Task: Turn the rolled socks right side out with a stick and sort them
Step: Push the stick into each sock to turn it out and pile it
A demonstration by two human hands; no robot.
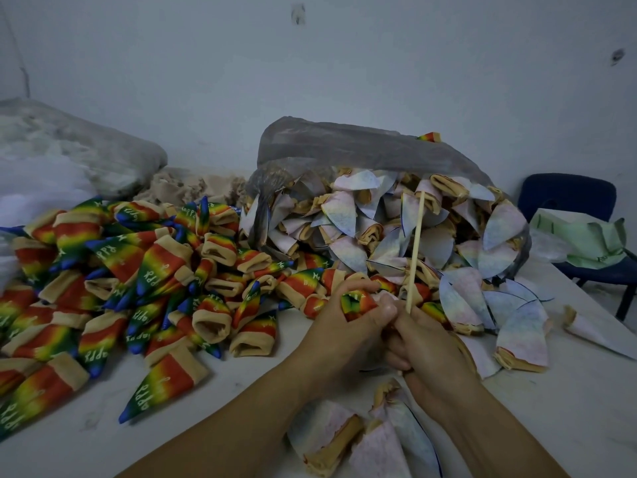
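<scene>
Left hand (pixel 348 315) grips rainbow knit sock (pixel 356 302); right hand (pixel 427 343) grips thin wooden stick (pixel 415 250). Rainbow pile (pixel 113 270) left of hands done; pale inside-out socks (pixel 396 229) beyond, many left.

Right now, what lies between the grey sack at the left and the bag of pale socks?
A heap of beige cloth fills that gap; the head view shows it.

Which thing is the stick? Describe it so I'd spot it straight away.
Find the grey plastic bag spilling pale socks at the back of the table. Just in front of it, the right hand grips a thin, pale wooden stick that rises across the bag's mouth, beside the left hand holding a rainbow sock. It is the only straight, rigid thing among soft folded cloth.
</scene>
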